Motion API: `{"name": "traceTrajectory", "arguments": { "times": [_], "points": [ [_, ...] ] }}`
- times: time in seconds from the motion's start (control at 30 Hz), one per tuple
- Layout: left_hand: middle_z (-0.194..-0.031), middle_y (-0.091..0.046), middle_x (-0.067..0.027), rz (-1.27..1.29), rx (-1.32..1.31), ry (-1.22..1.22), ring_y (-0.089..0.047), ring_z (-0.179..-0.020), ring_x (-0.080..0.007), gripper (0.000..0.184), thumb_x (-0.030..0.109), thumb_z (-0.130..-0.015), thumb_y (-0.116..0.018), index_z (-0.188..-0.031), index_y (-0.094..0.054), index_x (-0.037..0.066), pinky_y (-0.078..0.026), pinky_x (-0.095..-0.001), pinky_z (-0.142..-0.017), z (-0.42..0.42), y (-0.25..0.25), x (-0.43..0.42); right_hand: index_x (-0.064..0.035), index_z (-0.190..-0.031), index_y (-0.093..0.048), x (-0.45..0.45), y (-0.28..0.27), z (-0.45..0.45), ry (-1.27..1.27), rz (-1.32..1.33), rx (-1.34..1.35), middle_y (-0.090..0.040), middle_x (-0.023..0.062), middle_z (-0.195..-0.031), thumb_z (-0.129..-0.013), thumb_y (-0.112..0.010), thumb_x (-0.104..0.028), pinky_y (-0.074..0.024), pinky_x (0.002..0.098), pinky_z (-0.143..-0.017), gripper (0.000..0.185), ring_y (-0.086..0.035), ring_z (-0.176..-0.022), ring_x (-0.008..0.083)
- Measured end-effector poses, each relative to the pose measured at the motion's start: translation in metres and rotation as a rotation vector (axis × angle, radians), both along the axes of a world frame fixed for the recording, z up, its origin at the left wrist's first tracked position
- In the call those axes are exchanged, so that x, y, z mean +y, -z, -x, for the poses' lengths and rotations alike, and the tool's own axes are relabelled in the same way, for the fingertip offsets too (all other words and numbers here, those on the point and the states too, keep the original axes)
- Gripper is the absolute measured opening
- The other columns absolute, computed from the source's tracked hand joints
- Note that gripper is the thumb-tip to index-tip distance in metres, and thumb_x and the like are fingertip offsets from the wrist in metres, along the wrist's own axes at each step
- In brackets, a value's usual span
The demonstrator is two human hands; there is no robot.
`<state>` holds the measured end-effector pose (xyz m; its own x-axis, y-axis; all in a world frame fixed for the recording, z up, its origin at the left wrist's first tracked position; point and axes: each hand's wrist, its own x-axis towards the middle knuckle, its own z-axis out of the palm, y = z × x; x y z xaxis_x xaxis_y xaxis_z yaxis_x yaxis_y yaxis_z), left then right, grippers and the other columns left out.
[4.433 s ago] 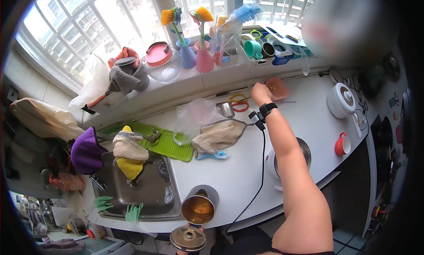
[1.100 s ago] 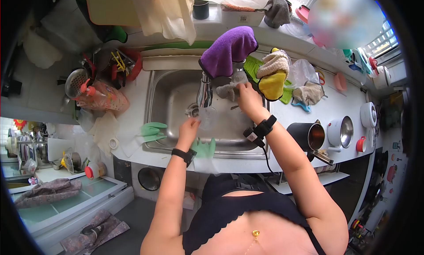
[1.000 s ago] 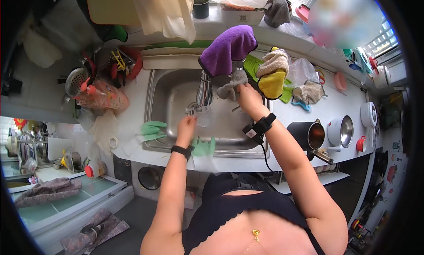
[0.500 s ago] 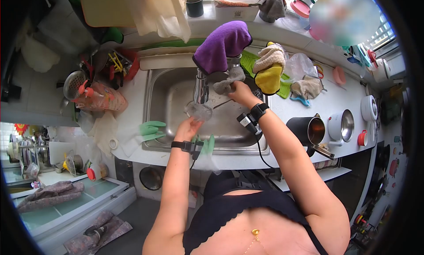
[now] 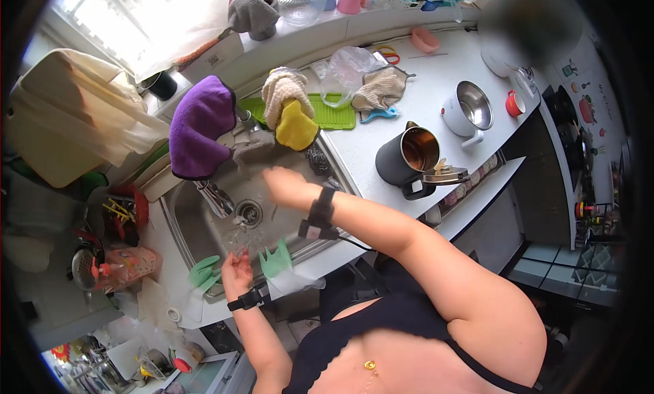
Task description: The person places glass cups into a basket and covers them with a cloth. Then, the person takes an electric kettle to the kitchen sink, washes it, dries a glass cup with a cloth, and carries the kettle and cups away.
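Observation:
Over the front of the sink (image 5: 197,220), my left hand (image 5: 237,273) has its fingers curled against a clear, see-through vessel (image 5: 245,238), blurred and below the faucet (image 5: 214,198). My right hand (image 5: 289,188) is closed above the sink, right of the drain (image 5: 248,213); what it holds, if anything, is hidden. A grey cloth (image 5: 252,148) lies behind it at the faucet's base. A purple cloth (image 5: 202,128) hangs over the faucet. One green glove (image 5: 204,273) lies left of my left hand, another (image 5: 275,259) to its right, both at the sink's front edge.
A yellow cloth (image 5: 297,126) hangs by the green drain mat (image 5: 334,112). On the counter stand a dark kettle (image 5: 392,163) with its lid open, a white pot (image 5: 460,111), a red cup (image 5: 514,103) and a plastic bag (image 5: 349,72). Utensils (image 5: 119,213) stand left of the sink.
The view has turned toward the right-hand counter. My right hand has come away from the grey cloth toward the sink's middle. The clear vessel is still at my left hand, below the faucet.

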<state>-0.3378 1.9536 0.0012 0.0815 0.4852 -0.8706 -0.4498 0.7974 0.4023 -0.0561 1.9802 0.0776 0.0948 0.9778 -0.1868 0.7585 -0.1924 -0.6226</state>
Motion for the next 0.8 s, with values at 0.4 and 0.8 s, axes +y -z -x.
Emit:
{"name": "traceTrajectory", "arguments": {
  "times": [0.4,0.8],
  "points": [
    [-0.100,-0.057,-0.0091,0.018,-0.917,-0.388,-0.060,-0.075,-0.0130,0.018,0.009,-0.083,-0.043,-0.098,-0.049,0.001,-0.048,-0.0214,-0.054,-0.087,-0.082,-0.062,-0.0053,-0.090,-0.056,-0.179,-0.113,-0.069,-0.031,-0.465,0.347,-0.059,0.0131,-0.072,-0.074,-0.058,-0.012,-0.0469,0.0386,-0.058,0.018,-0.057,-0.063,0.0310],
    [-0.066,-0.049,-0.0028,-0.105,-0.894,-0.438,-0.043,-0.054,-0.0089,0.012,0.011,-0.083,-0.042,-0.082,-0.049,0.001,-0.035,-0.0195,-0.047,-0.243,-0.128,-0.182,-0.0052,-0.089,-0.050,-0.281,-0.093,-0.113,-0.282,-0.693,0.233,-0.049,0.0077,-0.072,-0.071,-0.055,-0.010,-0.0450,0.0324,-0.040,0.020,-0.055,-0.049,0.0241]
  ]
}}
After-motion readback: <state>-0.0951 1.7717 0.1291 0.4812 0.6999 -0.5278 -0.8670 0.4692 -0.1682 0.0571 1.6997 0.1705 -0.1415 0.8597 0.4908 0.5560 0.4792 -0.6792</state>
